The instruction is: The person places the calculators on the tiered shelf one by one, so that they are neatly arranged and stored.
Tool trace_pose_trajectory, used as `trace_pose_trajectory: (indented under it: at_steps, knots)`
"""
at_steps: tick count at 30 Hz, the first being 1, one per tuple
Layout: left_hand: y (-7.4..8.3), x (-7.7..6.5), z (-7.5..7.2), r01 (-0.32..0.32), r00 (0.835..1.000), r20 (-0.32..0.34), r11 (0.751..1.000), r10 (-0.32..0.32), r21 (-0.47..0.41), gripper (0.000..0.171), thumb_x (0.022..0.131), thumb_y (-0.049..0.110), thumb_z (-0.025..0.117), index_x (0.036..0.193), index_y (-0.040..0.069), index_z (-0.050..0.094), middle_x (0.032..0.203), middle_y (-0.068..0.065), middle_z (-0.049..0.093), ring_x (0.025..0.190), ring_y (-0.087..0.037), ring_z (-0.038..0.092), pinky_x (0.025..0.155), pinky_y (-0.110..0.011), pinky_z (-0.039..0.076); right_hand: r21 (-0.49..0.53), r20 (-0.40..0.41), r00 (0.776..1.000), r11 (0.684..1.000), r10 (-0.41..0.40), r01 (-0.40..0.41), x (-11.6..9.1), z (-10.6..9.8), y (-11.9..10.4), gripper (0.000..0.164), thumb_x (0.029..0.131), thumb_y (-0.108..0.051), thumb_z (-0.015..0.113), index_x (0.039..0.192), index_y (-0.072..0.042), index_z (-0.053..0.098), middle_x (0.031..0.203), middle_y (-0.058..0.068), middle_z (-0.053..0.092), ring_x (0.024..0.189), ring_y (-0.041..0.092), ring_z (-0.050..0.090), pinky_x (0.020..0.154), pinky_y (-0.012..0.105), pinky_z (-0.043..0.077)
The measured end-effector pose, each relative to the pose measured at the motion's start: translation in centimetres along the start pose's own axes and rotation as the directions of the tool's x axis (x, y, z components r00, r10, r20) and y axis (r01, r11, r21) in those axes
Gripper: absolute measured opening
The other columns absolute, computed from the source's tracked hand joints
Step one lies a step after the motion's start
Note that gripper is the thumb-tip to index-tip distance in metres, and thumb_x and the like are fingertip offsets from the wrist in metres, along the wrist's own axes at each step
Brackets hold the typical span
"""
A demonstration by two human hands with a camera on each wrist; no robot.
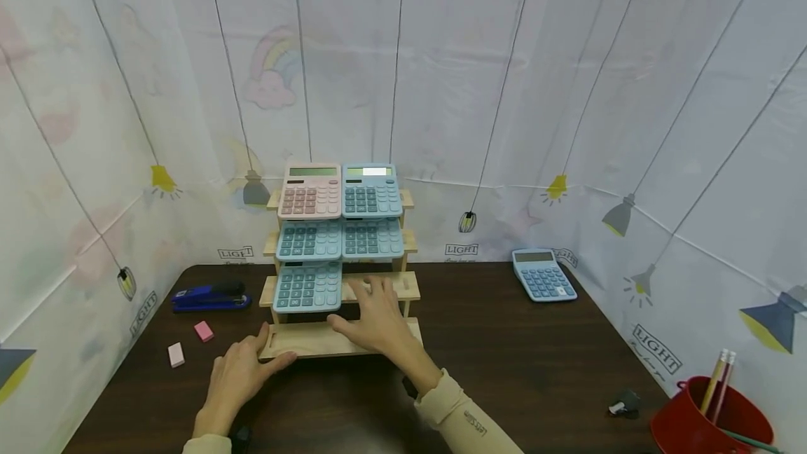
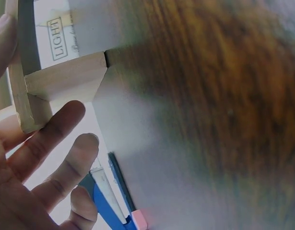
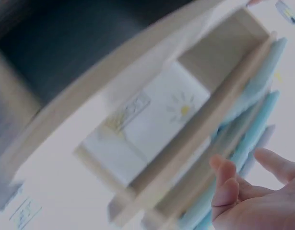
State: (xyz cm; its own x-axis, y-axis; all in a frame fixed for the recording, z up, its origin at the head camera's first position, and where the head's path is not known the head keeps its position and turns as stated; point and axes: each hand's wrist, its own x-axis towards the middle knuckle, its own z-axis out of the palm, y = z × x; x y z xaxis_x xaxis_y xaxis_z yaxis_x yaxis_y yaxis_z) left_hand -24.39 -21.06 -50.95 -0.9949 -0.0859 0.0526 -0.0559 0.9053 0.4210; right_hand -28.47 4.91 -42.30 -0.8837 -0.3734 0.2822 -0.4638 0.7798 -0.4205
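Note:
A tiered wooden rack (image 1: 315, 340) stands on the dark table. On its top tier lean a pink calculator (image 1: 311, 191) and a blue calculator (image 1: 370, 191). Two blue calculators sit side by side on the tier below, and a single blue calculator (image 1: 307, 287) occupies the left of the third. My left hand (image 1: 236, 375) grips the left end of the lowest tier, thumb along its front edge and fingers around the corner. Above the right part of the lower tiers, my right hand (image 1: 376, 319) has its fingers spread and holds nothing.
Another blue calculator (image 1: 544, 275) lies at the back right. Left of the rack are a blue stapler (image 1: 211, 298), a pink eraser (image 1: 204, 331) and a whitish eraser (image 1: 176, 354). A red bucket (image 1: 684, 422) with pencils and a small dark object (image 1: 624, 405) sit front right.

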Motion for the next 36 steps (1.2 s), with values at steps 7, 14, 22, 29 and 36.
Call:
trace_pose_trajectory:
  at_steps: [7,14,22,29,36]
  knots:
    - [0.0,0.1,0.0,-0.004,1.000,-0.008,1.000,0.004,0.010,0.109,0.078,0.083,0.057,0.152,0.005,0.042,0.123,-0.024,0.066,0.106,-0.044,0.064,0.078,-0.057,0.048,0.040,-0.146,0.988,0.998,0.045,-0.039,-1.2,-4.3,5.6,0.071,0.091,-0.048,0.065,0.146,-0.007,0.049,0.143,0.024,0.047,0.123,0.042,0.042,0.100,0.061,0.038]
    - [-0.1,0.1,0.0,-0.010,1.000,-0.018,1.000,0.011,0.014,0.109,0.079,0.084,0.056,0.151,0.004,0.042,0.122,-0.024,0.067,0.106,-0.044,0.065,0.076,-0.055,0.050,-0.055,-0.180,0.955,0.967,0.237,-0.250,-0.7,-8.0,14.2,0.076,0.093,-0.051,0.063,0.150,-0.006,0.042,0.149,0.028,0.040,0.133,0.050,0.037,0.107,0.067,0.032]
    - [-0.1,0.0,0.2,-0.002,1.000,-0.003,1.000,0.002,0.017,0.109,0.079,0.083,0.057,0.153,0.005,0.040,0.124,-0.024,0.066,0.111,-0.046,0.063,0.076,-0.055,0.047,-0.141,-0.128,0.898,0.889,0.420,-0.436,-0.5,-10.4,24.3,0.084,0.095,-0.049,0.058,0.153,0.005,0.031,0.149,0.042,0.028,0.131,0.063,0.034,0.104,0.071,0.034]
    - [-0.1,0.3,0.4,0.001,1.000,-0.006,1.000,-0.001,0.005,0.110,0.078,0.085,0.054,0.152,0.004,0.041,0.133,-0.025,0.063,0.118,-0.047,0.061,0.078,-0.057,0.046,-0.208,-0.044,0.828,0.805,0.559,-0.555,-1.0,-10.8,31.8,0.092,0.095,-0.055,0.053,0.151,0.011,0.025,0.147,0.049,0.018,0.135,0.071,0.021,0.105,0.079,0.026]
    - [-0.3,0.4,0.5,-0.003,1.000,-0.030,1.000,0.003,0.010,0.108,0.078,0.084,0.056,0.151,0.006,0.043,0.123,-0.021,0.068,0.108,-0.041,0.066,0.065,-0.040,0.042,-0.223,-0.031,0.772,0.748,0.635,-0.625,-1.6,-11.1,35.5,0.103,0.093,-0.062,0.053,0.153,0.013,0.017,0.144,0.054,0.014,0.131,0.074,0.019,0.105,0.078,0.022]
